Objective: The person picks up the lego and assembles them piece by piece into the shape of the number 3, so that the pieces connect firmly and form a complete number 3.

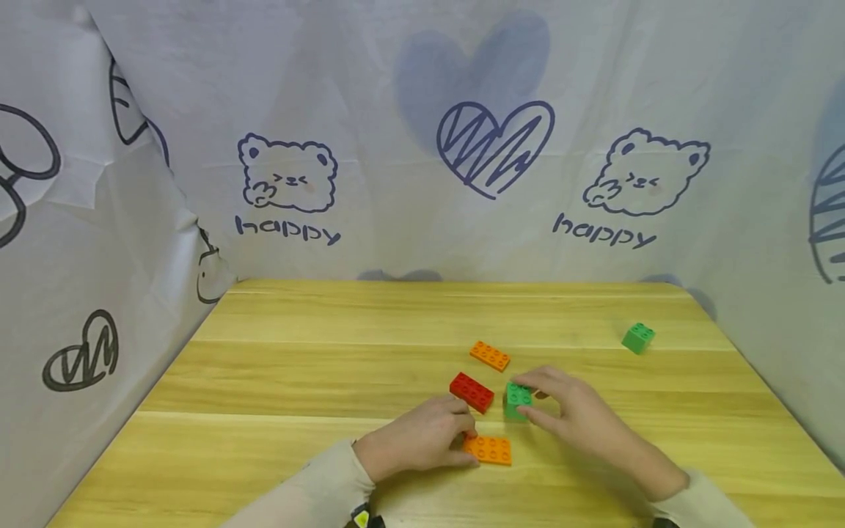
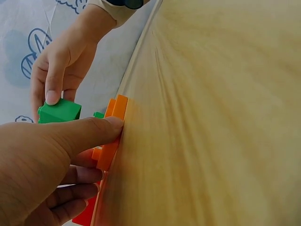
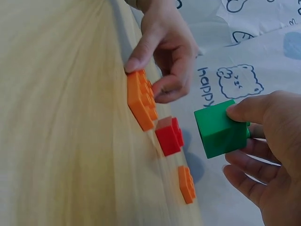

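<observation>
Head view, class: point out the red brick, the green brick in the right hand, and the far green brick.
Red brick point(image 1: 472, 392), head view, studded top.
Held green brick point(image 1: 518, 398), head view, studded top.
Far green brick point(image 1: 634, 342), head view, near side.

Curtained-off tabletop spot: wood-grain tbl point(image 1: 297, 381), printed cloth point(image 1: 383, 220) on 3 sides; bldg type unclear.

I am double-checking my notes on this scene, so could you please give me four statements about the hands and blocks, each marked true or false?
1. The left hand grips an orange block. True.
2. The red block lies on the table. True.
3. Both green blocks are held. False: the right hand holds one green block; the other green block sits on the table.
4. Only one orange block is present. False: a second orange block lies beyond the red block.
</observation>
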`<state>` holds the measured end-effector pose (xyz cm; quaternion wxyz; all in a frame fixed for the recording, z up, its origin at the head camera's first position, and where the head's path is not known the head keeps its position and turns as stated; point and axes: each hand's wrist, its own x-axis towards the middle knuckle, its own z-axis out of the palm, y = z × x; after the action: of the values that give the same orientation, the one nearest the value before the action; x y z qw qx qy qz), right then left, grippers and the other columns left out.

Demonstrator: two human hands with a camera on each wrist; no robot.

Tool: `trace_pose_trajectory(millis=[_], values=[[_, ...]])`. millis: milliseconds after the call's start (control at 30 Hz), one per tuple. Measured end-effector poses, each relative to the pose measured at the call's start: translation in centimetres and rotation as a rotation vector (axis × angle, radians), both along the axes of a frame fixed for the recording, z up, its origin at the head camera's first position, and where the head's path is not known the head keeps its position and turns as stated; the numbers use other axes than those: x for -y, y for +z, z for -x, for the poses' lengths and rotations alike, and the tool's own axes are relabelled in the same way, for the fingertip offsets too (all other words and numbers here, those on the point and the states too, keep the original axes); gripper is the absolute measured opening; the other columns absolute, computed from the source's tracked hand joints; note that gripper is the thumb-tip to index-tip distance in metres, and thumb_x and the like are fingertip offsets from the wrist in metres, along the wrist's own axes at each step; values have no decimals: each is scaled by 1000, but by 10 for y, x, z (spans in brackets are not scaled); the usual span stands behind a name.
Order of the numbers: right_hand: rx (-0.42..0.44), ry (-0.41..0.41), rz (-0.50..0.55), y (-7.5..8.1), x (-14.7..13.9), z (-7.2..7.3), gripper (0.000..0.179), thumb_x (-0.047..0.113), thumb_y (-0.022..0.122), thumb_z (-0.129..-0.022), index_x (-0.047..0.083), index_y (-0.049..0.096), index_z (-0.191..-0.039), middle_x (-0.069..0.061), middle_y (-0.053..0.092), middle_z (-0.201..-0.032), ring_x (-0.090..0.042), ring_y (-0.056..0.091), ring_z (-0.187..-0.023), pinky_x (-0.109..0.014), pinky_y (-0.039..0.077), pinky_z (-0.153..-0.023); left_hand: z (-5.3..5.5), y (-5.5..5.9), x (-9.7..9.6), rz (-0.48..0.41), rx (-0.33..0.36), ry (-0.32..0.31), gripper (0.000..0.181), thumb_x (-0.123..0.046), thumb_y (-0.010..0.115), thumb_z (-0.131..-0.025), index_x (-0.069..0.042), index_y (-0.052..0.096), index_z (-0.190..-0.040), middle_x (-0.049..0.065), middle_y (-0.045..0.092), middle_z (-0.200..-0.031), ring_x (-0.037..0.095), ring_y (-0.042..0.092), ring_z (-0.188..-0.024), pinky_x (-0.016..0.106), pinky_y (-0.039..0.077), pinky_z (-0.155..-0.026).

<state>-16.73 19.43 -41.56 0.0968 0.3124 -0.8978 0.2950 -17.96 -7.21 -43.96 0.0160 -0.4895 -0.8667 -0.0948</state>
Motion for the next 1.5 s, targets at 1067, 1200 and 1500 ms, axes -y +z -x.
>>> trace_pose_trajectory(millis=[1067, 1200, 1500], values=[[107, 169, -19, -12, 17, -21, 35, 25, 72, -91, 14, 65, -123, 9, 61, -113, -5, 61, -92, -28, 55, -77, 0, 0, -3, -13, -40, -2, 33, -48, 71, -87, -16, 69, -94, -9, 57, -92, 4, 50, -83, 16, 43, -78], [81, 135, -58, -12, 18, -24, 37, 27, 73, -90, 14, 65, -124, 12, 59, -111, -4, 59, -92, -27, 55, -77, 0, 0, -3, -9, -46, 2, 33, -48, 71, -87, -16, 70, -94, -9, 57, -92, 4, 50, -83, 17, 43, -78], [-2, 144, -146, -10, 21, -29, 38, 27, 77, -86, 14, 65, -120, 13, 57, -106, -3, 58, -90, -25, 54, -78, -2, -2, -3, -8, -41, 19, 31, -47, 72, -87, -17, 69, -92, -10, 56, -89, 3, 48, -82, 16, 42, -75]])
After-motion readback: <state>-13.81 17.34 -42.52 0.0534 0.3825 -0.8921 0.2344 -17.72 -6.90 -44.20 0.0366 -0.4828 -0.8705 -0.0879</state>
